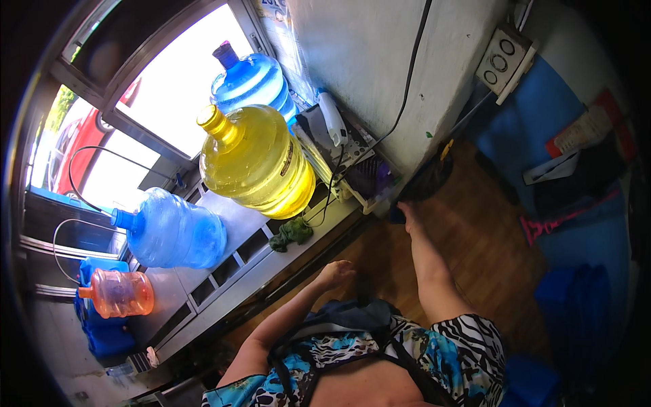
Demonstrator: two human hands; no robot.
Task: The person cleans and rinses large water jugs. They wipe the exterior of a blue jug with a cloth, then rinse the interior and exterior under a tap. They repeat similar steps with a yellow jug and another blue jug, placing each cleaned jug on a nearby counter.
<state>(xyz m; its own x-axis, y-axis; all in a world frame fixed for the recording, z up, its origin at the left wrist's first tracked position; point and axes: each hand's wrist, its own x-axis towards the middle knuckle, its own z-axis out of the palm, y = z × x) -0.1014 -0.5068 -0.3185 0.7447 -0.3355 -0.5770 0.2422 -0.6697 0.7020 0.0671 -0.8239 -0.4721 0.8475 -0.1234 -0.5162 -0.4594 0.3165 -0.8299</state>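
My right hand (405,216) reaches forward to a dark item (427,183) low by the wall corner; its fingertips are lost in shadow there. My left hand (336,274) hovers in front of the counter edge, fingers loosely bent and nothing seen in them. Nearest to it on the counter is a crumpled green cloth (291,234). Behind the cloth stands a large yellow water jug (258,163), with a blue jug (252,85) beyond it. Further left are a pale blue jug (173,230) and a small orange jug (122,293).
A metal counter (234,217) runs along the window. A white heat-gun-like tool (331,119) with a dark cord rests on a cluttered box (369,173) by the wall. An outlet box (500,62) hangs upper right. Blue containers (573,298) stand at right on the wooden floor (468,224).
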